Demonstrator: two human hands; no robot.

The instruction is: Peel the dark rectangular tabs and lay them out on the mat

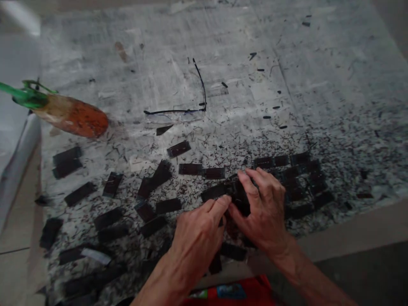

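Note:
Near the front of the table, both my hands work close together among small black rectangular pieces. The fingers of my left hand (199,229) are curled and pressed together at the edge of a dark piece, beside a flat black rectangular piece (213,192). My right hand (264,208) has its thumb and bent fingers around another black rectangular piece (241,197), partly hidden by the hand. The fingertips of both hands almost meet there. To the right of my right hand, more black rectangular pieces (291,172) lie in rough rows.
Many loose black pieces (79,194) lie scattered at the left. Black-framed glasses (175,111) rest behind my hands. An orange bottle with a green top (79,117) lies at the left. Thin black scraps (350,140) litter the grey worn tabletop (223,29).

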